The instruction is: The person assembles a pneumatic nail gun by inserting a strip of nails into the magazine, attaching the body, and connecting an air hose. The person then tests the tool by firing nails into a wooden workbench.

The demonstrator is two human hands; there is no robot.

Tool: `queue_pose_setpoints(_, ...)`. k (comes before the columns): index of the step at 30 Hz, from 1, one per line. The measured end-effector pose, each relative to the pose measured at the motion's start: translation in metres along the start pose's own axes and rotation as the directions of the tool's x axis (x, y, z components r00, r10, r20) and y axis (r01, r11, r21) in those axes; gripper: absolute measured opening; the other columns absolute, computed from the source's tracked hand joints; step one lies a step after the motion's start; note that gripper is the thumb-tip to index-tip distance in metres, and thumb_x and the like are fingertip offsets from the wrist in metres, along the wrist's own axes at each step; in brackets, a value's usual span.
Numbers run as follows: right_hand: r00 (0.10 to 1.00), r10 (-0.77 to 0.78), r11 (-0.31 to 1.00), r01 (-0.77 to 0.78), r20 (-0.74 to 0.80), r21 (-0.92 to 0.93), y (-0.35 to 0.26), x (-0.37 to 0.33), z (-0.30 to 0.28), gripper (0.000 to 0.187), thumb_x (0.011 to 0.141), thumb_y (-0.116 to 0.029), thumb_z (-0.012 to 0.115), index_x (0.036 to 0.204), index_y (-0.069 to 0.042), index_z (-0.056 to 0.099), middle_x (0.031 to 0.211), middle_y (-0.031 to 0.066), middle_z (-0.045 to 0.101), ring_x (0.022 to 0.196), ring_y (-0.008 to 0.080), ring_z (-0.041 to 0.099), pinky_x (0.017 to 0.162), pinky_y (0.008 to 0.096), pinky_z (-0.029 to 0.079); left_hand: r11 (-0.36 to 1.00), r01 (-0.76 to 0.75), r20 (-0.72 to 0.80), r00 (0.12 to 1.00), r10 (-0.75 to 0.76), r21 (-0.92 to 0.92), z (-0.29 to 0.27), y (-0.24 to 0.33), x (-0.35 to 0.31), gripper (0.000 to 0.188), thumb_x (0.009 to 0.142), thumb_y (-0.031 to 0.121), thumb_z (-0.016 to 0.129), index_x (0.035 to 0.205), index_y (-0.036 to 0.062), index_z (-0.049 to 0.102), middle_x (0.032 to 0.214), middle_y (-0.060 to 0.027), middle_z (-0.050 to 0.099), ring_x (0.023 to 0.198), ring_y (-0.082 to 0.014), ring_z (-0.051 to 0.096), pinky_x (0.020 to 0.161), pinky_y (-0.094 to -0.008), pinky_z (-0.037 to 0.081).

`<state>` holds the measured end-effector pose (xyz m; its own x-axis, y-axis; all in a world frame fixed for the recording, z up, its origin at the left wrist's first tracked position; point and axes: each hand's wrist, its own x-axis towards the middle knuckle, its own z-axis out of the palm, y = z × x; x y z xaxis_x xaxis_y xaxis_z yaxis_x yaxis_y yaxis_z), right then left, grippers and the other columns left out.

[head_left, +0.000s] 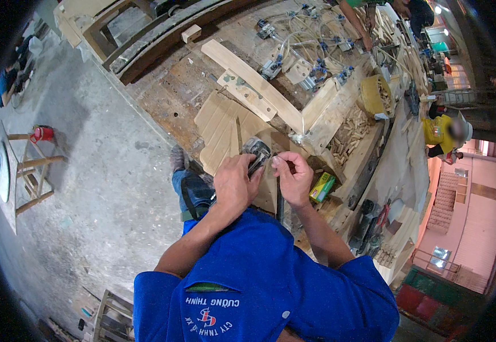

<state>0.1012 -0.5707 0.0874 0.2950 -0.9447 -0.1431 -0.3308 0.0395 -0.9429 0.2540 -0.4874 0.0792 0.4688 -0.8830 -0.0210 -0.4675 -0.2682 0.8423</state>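
Note:
My left hand (233, 183) is closed around a dark, shiny, rounded object (257, 151) with a see-through-looking top; its kind I cannot make out. Close beside it, my right hand (294, 179) holds its thumb and fingers in a pinch. Whatever is between those fingertips is too small to name. Just beyond both hands lies a pale flat wooden panel (219, 128) with grooves. A small green and yellow box (322, 187) sits to the right of my right hand.
Ahead, jointed wooden beams (253, 74) lie on the worn bench (185, 85). Behind them are blue-ended fittings with tangled hoses (302, 43). Loose wooden dowels (347, 137) and a yellow container (373, 94) stand right. A co-worker's arm (360, 23) reaches in at the top. A wooden stand (25, 165) is left.

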Motion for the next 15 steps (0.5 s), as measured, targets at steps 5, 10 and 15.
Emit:
queue_pose_setpoints(5,0.988,-0.148,0.984,0.143,-0.044,-0.105,0.015,-0.001,0.006,0.010,0.100,-0.012,0.075,0.102,-0.003,0.071,0.091,0.0016,0.070,0.072,0.0061,0.060,0.063,0.0245,0.050,0.996,-0.016,-0.003,1.000,0.016,-0.084,0.004,0.001,-0.002,0.033,0.085,0.022,0.082,0.111,0.0063,0.071,0.103,-0.0148,0.073,0.097,-0.0355,0.069,0.080,-0.0463,0.054)
queue_pose_setpoints(10,0.984,0.179,0.979,-0.177,-0.012,0.101,0.008,-0.013,0.009,0.013,0.101,-0.015,0.074,0.104,-0.002,0.072,0.091,0.0005,0.070,0.075,0.0054,0.061,0.061,0.0239,0.051,0.970,-0.113,-0.088,0.992,0.095,-0.216,0.007,-0.002,-0.002,0.022,0.089,0.015,0.077,0.108,0.0087,0.073,0.107,-0.0124,0.072,0.097,-0.0351,0.070,0.081,-0.0459,0.056)
queue_pose_setpoints(15,0.962,0.273,0.929,-0.271,0.026,0.251,0.001,-0.023,0.009,0.016,0.101,-0.016,0.074,0.107,-0.001,0.072,0.094,0.0010,0.070,0.077,0.0069,0.063,0.062,0.0252,0.055,0.954,-0.159,-0.115,0.984,0.133,-0.255,0.010,-0.005,-0.004,0.012,0.090,0.012,0.076,0.102,0.0103,0.074,0.110,-0.0111,0.072,0.096,-0.0351,0.071,0.080,-0.0457,0.057)
